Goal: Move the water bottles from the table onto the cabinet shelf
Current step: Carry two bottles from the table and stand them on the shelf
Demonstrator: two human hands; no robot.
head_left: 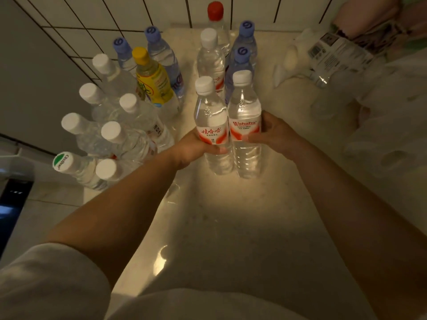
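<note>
Two clear water bottles with white caps and red-and-white labels stand side by side on the pale marble table (231, 227). My left hand (191, 151) grips the left bottle (209, 116) around its label. The right bottle (245, 112) is gripped at the label by my right hand (275, 135). Both bottles are upright, with their bases at the table top. Behind them stand another white-capped bottle (210, 56), two blue-capped bottles (242, 63) and a red-capped one (216, 15).
A cluster of several white-capped bottles (108, 125), a yellow-capped yellow bottle (152, 77), two blue-capped ones (161, 49) and a green-capped one (69, 165) fills the table's left side. Plastic-wrapped bottles (335, 51) lie at the right. A tiled wall (92, 24) stands behind.
</note>
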